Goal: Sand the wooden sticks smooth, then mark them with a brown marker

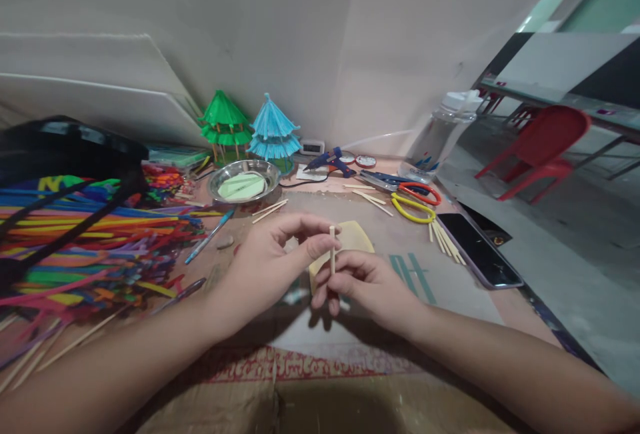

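A short pale wooden stick stands upright between my two hands above the middle of the table. My left hand pinches its upper part between thumb and fingers. Lower down, my right hand grips the same stick with thumb and forefinger, its other fingers curled behind. Just beyond the hands lies a pale yellow piece, partly hidden by them; its material I cannot make out. Two loose sticks lie past my left hand.
Colourful pipe cleaners heap at left. Behind are green and blue tiered paper models, a metal bowl, a glue gun and a water bottle. At right: scissors, sticks, phone.
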Motion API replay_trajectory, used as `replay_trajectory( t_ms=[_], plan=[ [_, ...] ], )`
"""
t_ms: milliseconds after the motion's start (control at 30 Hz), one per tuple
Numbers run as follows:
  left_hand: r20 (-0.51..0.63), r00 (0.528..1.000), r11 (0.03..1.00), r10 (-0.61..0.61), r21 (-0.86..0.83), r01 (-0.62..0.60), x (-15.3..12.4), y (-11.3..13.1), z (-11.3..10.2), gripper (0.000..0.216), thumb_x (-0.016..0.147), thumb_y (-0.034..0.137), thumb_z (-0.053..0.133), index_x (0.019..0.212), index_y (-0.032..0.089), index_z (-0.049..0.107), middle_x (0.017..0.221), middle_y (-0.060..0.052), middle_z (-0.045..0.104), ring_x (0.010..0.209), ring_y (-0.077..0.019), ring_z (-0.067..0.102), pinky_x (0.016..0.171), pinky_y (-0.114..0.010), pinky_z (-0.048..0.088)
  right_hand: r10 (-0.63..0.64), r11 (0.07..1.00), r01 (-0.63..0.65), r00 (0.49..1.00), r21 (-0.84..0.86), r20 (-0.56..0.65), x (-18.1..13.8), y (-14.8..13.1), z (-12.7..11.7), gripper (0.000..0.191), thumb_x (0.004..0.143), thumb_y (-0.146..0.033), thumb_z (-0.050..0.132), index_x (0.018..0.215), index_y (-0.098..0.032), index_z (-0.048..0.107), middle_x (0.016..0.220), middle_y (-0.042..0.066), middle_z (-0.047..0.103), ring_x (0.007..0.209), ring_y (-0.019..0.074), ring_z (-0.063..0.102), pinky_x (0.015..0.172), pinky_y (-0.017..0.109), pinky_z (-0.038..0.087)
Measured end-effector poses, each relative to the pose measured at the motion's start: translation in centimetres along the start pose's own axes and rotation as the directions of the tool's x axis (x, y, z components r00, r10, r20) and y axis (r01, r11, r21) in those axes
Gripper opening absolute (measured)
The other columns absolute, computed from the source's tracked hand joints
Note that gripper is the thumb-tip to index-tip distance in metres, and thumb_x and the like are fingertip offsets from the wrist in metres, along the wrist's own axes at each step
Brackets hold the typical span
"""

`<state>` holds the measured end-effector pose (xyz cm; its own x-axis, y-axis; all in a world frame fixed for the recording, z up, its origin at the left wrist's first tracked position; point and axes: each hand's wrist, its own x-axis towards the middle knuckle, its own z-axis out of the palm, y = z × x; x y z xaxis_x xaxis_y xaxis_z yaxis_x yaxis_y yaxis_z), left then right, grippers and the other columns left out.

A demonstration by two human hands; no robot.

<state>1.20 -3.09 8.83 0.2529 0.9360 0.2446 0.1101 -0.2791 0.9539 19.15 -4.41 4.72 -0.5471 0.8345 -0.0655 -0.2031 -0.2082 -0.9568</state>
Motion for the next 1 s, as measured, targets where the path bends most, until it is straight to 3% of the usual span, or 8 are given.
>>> replay_trajectory(
  t_ms=[167,367,533,767,867,1000],
  plan=[
    [0.036,0.999,1.000,0.027,0.007,-0.028,-0.3,0.1,-0.1,0.013,0.090,0.031,0.066,0.091,0.021,0.074,0.085,0.000,0.074,0.076,-0.0134,0.067,0.070,-0.024,0.053,-0.005,1.000,0.004,0.999,-0.014,-0.034,0.2,0.0,-0.3,0.021,0.078,-0.033,0.079,0.077,-0.016,0.066,0.069,0.002,0.074,0.052,0.0107,0.062,0.051,0.024,0.053],
    [0.091,0.995,0.998,0.038,-0.051,-0.033,-0.2,0.8,0.0,0.020,0.092,0.034,0.061,0.084,0.019,0.072,0.072,0.000,0.071,0.061,-0.0119,0.064,0.059,-0.022,0.052,-0.039,0.998,0.038,0.999,-0.059,-0.014,0.1,0.0,-0.4,0.024,0.082,-0.038,0.076,0.078,-0.016,0.068,0.072,0.003,0.074,0.053,0.0106,0.062,0.052,0.025,0.054],
    [0.136,0.990,0.995,-0.040,-0.088,0.052,-0.4,0.3,0.2,0.023,0.092,0.040,0.061,0.093,0.019,0.071,0.065,0.001,0.067,0.052,-0.0125,0.061,0.053,-0.024,0.051,-0.081,0.991,0.084,0.996,-0.103,0.031,0.1,-0.1,-0.4,0.031,0.087,-0.046,0.070,0.080,-0.016,0.069,0.077,0.005,0.074,0.054,0.0111,0.062,0.052,0.025,0.054],
    [0.196,0.976,0.975,-0.098,-0.175,0.133,-0.8,-0.3,0.4,0.024,0.092,0.042,0.063,0.099,0.019,0.068,0.071,-0.001,0.069,0.048,-0.0128,0.061,0.047,-0.025,0.048,-0.078,0.994,0.083,0.995,-0.077,0.061,0.2,0.2,-0.3,0.036,0.086,-0.051,0.070,0.082,-0.015,0.069,0.076,0.006,0.074,0.055,0.0111,0.061,0.052,0.025,0.054],
    [0.116,0.993,0.997,-0.022,-0.069,0.031,-0.4,-0.4,0.1,0.019,0.091,0.038,0.065,0.094,0.020,0.069,0.076,-0.001,0.070,0.060,-0.0129,0.064,0.058,-0.025,0.051,-0.077,0.995,0.079,0.997,-0.055,0.030,0.3,0.2,-0.6,0.035,0.085,-0.050,0.071,0.085,-0.015,0.069,0.074,0.005,0.073,0.054,0.0117,0.062,0.051,0.026,0.054],
    [-0.073,0.991,0.981,0.116,0.164,-0.103,0.5,-0.7,-0.4,0.016,0.086,0.035,0.070,0.085,0.019,0.071,0.083,-0.001,0.071,0.078,-0.0146,0.065,0.073,-0.026,0.049,-0.211,0.977,0.206,0.962,-0.046,-0.172,0.5,-1.2,-1.4,0.023,0.085,-0.039,0.075,0.096,-0.019,0.069,0.064,-0.002,0.068,0.054,0.0099,0.060,0.054,0.023,0.050]
  ],
)
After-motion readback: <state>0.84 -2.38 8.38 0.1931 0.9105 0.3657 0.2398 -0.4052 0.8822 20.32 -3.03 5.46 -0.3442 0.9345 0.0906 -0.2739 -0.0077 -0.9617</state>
